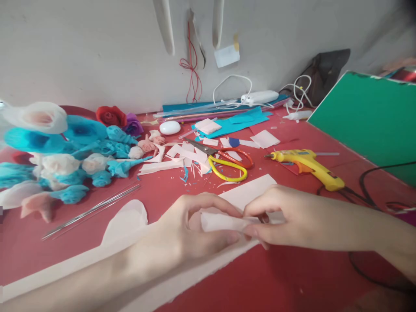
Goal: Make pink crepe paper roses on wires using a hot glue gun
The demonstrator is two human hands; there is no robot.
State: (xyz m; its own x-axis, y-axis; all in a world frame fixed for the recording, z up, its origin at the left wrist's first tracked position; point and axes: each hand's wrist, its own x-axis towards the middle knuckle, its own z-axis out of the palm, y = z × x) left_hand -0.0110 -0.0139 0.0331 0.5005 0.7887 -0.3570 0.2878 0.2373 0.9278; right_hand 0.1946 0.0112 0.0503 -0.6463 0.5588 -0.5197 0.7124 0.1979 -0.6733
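Observation:
Near the middle, my left hand (185, 229) curls around a small pale crepe paper piece (221, 222), its thumb and fingers closed on it. From the other side my right hand (279, 212) pinches the same piece at its right end; the fingertips partly hide it. Beneath both hands runs a long pale crepe paper strip (250, 193), slanting across the red table. A rounded pale paper petal (128, 219) lies left of my left hand. Beyond the hands rest scissors (229, 167) with one yellow and one orange handle.
Paper flowers (78, 156) in blue, white, pink and red crowd the left. Thin metal rods (94, 211) lie before them. Paper scraps (188, 156) surround the scissors. At right are a yellow glue gun (307, 167), dark cables (364, 186) and a green board (370, 121).

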